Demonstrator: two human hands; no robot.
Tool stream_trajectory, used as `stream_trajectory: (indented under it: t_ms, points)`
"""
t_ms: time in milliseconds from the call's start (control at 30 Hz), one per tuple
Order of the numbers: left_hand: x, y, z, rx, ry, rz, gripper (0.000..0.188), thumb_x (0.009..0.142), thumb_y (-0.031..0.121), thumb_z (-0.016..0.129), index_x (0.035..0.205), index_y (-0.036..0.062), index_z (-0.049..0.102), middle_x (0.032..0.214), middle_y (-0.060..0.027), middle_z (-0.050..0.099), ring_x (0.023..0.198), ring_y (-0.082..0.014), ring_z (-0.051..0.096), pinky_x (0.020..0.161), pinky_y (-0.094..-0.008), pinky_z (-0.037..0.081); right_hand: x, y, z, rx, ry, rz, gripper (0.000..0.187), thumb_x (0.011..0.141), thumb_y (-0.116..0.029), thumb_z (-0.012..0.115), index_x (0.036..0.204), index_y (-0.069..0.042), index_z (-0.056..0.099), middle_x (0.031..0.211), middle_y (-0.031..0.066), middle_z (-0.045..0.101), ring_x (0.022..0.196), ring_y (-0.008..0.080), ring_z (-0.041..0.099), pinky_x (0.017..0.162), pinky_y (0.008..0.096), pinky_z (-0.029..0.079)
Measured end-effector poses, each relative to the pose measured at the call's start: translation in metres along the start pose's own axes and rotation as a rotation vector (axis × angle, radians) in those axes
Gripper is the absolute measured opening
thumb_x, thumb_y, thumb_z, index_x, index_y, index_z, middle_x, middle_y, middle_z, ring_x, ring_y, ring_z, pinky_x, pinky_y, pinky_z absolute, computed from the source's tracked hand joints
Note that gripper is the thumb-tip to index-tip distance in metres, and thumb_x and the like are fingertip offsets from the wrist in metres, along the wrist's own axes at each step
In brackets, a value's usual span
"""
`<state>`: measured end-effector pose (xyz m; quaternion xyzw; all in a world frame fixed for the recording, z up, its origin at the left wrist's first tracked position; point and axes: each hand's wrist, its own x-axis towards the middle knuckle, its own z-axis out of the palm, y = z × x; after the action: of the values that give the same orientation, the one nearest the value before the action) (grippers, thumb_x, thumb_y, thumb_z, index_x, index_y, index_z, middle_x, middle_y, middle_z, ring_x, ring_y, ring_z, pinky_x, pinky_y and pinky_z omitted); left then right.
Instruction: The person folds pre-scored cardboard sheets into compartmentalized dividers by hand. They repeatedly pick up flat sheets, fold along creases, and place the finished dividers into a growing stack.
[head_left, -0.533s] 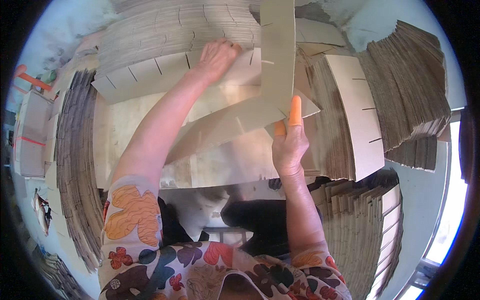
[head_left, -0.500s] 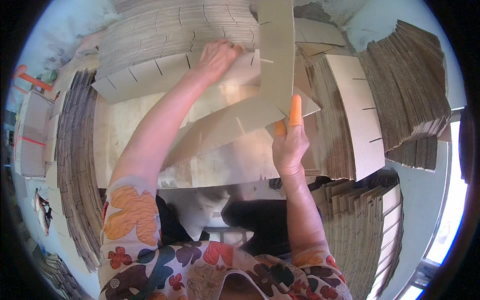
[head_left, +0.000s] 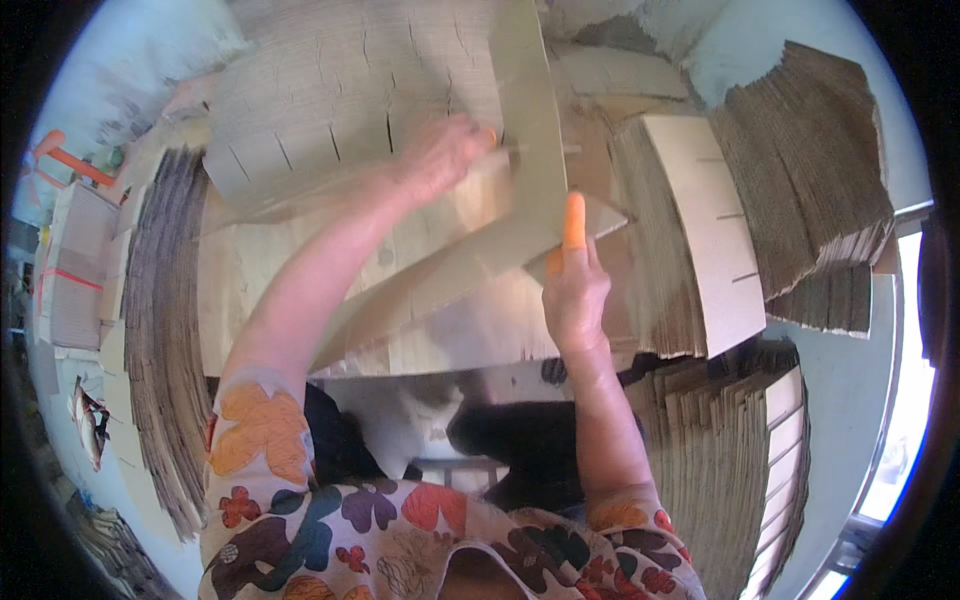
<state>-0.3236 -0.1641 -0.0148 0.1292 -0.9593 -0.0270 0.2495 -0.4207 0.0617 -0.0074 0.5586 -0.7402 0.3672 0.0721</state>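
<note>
My R hand [head_left: 577,300] is clamped on the cardbd strips [head_left: 540,120], gripping at the lower R, approx. where the two meet at an angle; can't tell if they're slotted together. One strip runs up & away from me, past the R end of the big slotted stack [head_left: 350,70]; the other slants down-L over the pale worktable [head_left: 480,335], its far end near my L forearm [head_left: 285,310]. Orange covers [head_left: 574,222] sit on two digits of my R hand, one pointing up along the cardbd. My L hand [head_left: 440,165] is blurred, at the front edge of the slotted stack, L of the upright strip & apart from my R; can't tell if its fingers are closed on a sheet or just touching. Orange shows at its tip too. Dark slits run across the stack's front face. To the R, on the table side, another stack [head_left: 705,230] w/ a pale slotted sheet facing out; beyond it a taller brown pile [head_left: 805,180]. Lower R, a further pile [head_left: 700,450] beside my R forearm [head_left: 612,420]. Far L, a long dark-edged stack [head_left: 165,330], then a whitish bundle [head_left: 80,260] w/ a red band. My floral shirt [head_left: 400,530] fills the bottom.
</note>
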Motion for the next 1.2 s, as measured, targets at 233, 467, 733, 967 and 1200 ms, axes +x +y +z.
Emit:
stream_trajectory:
  t_ms: [233, 467, 733, 967, 1200]
  points:
    - [-0.002, 0.037, -0.034, -0.313, 0.155, 0.139, 0.012, 0.072, -0.002, 0.056, 0.08, 0.0037, 0.05, 0.071, -0.0116, 0.05, 0.072, -0.0314, 0.053, 0.061, -0.0393, 0.046, -0.012, 0.007, 0.011, -0.074, -0.075, 0.046, 0.08, 0.074, 0.01, 0.05, 0.146, -0.006, 0.019, 0.11, 0.0283, 0.056, 0.071, 0.0404, 0.061, 0.057, 0.0434, 0.053]
    - [0.012, 0.029, -0.069, -0.662, -0.205, -0.317, 0.037, 0.074, 0.029, 0.075, 0.094, 0.0023, 0.059, 0.08, -0.0061, 0.06, 0.075, -0.0179, 0.058, 0.067, -0.0327, 0.047, -0.02, -0.003, 0.004, -0.032, -0.03, 0.084, 0.076, 0.073, 0.011, 0.051, 0.144, -0.004, 0.024, 0.115, 0.0306, 0.054, 0.071, 0.0394, 0.062, 0.056, 0.0421, 0.053]
    - [0.059, -0.029, -0.051, -1.122, -0.551, -0.462, 0.056, 0.071, 0.046, 0.076, 0.101, 0.001, 0.059, 0.088, -0.0044, 0.061, 0.08, -0.0118, 0.056, 0.067, -0.0271, 0.046, -0.028, -0.001, 0.009, -0.064, 0.004, 0.131, 0.067, 0.075, 0.008, 0.054, 0.138, 0.001, 0.033, 0.109, 0.028, 0.056, 0.071, 0.0389, 0.063, 0.055, 0.0424, 0.053]
    - [0.041, -0.039, 0.011, 0.158, -0.301, -0.268, 0.05, 0.073, 0.03, 0.075, 0.106, -0.0002, 0.052, 0.107, -0.0186, 0.057, 0.106, -0.0336, 0.052, 0.086, -0.0439, 0.046, -0.031, -0.001, 0.015, -0.053, -0.033, 0.179, 0.063, 0.077, 0.004, 0.057, 0.136, 0.001, 0.036, 0.109, 0.0222, 0.057, 0.073, 0.0381, 0.063, 0.06, 0.0409, 0.056]
    - [0.036, -0.041, 0.022, 0.252, -0.183, -0.192, 0.015, 0.08, 0.003, 0.055, 0.096, 0.0042, 0.055, 0.093, -0.0168, 0.058, 0.095, -0.0335, 0.057, 0.079, -0.0427, 0.049, -0.035, -0.003, 0.015, -0.068, -0.028, 0.136, 0.063, 0.079, 0.006, 0.058, 0.137, -0.003, 0.037, 0.111, 0.0201, 0.057, 0.08, 0.0337, 0.064, 0.067, 0.0355, 0.055]
